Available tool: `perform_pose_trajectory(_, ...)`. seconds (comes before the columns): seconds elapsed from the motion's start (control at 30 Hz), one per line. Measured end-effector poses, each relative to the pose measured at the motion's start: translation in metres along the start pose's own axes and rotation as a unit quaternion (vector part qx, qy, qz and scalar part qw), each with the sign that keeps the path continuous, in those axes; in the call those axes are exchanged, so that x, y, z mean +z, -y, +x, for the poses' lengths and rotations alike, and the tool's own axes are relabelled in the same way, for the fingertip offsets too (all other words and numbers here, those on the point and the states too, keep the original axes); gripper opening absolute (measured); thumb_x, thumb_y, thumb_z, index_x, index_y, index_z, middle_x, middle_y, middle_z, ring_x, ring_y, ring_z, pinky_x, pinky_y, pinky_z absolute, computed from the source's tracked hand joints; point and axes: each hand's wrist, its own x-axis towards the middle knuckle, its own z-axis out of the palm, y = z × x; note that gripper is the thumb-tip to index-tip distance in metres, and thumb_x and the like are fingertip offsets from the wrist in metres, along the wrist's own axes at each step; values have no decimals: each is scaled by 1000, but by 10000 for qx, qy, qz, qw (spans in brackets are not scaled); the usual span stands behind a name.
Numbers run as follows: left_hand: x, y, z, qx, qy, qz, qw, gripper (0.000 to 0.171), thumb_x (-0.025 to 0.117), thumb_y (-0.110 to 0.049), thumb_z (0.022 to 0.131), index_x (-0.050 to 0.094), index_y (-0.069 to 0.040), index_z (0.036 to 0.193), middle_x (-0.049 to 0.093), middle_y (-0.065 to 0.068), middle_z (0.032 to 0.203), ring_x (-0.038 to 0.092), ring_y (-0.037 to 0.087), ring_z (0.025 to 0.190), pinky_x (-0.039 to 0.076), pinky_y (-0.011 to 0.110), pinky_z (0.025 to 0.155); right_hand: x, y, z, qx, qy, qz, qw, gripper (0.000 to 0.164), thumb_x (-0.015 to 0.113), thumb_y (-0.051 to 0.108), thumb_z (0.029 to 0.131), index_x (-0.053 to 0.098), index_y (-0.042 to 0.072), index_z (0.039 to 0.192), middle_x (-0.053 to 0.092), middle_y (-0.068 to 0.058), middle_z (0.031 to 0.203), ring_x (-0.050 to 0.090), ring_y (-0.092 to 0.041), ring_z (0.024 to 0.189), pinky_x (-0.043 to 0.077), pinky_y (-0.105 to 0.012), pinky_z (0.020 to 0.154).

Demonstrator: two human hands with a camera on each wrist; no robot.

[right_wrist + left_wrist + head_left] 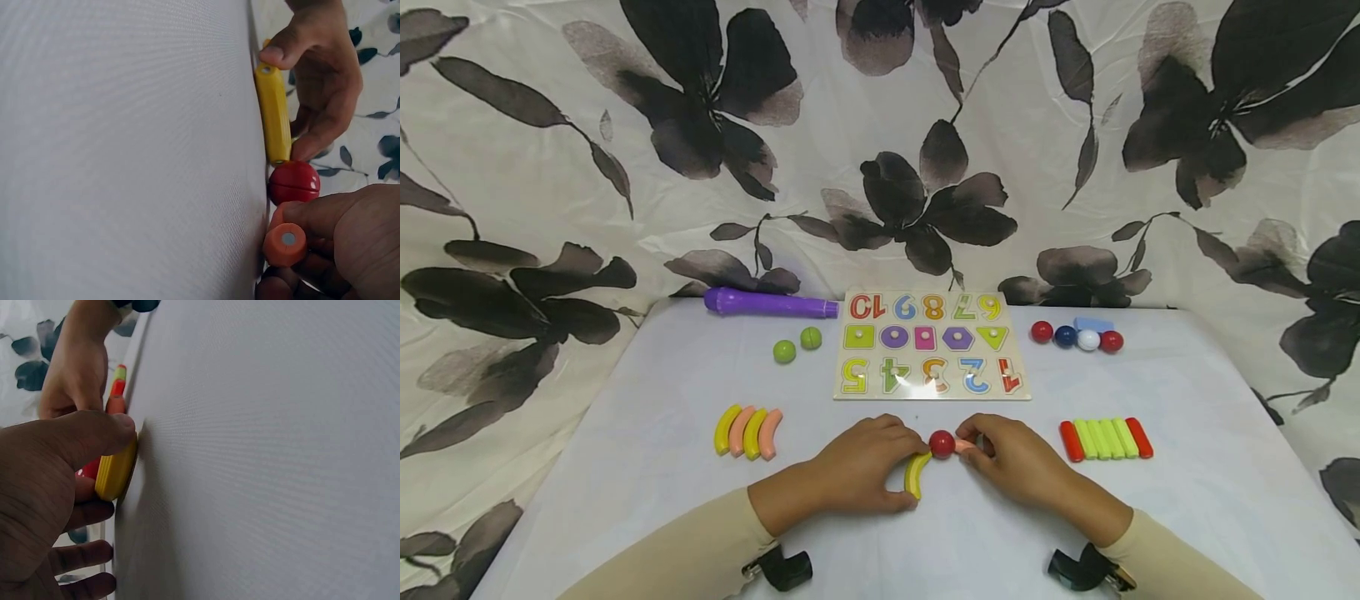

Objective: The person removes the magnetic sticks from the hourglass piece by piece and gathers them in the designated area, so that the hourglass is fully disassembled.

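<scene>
In the head view a red ball (942, 444) sits on the white table between my two hands. My left hand (861, 465) holds a yellow curved piece (914, 479) between thumb and fingertips, its far end against or very near the ball. My right hand (1022, 462) pinches a salmon-orange curved piece (962, 447) at the ball's other side. The right wrist view shows the yellow curved piece (273, 115), red ball (294, 182) and orange curved piece (285, 244) in a row. From the left wrist, the yellow piece (116, 469) partly hides the ball.
Yellow and orange curved pieces (752, 433) lie at left; green and red rods (1105, 439) lie at right. Behind my hands stands a number puzzle board (932, 392), with a purple stick (771, 305) and green balls (784, 352) to its left. Several balls (1065, 336) and a blue block (1093, 324) lie back right.
</scene>
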Motion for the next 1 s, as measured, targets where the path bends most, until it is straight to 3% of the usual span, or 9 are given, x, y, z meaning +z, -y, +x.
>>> perform_pose_trajectory(0.57, -6, 9, -8, -420, 146, -80, 9990, 57, 81, -48, 80, 69, -18, 127, 67, -11, 116, 54, 12, 117, 43, 36, 105, 2, -3, 1, -38, -40, 52, 10000, 17, 77, 20, 92, 70, 20, 107, 51, 11, 74, 50, -9, 70, 43, -26, 60)
perform_pose_trajectory(1.0, -10, 41, -32, -683, -136, 119, 9975, 65, 79, -49, 77, 66, -18, 133, 64, -8, 126, 51, 15, 122, 39, 41, 110, 4, -5, 0, -35, -44, 59, 10000, 15, 77, 23, 94, 71, 21, 108, 50, 11, 75, 49, -8, 71, 42, -26, 60)
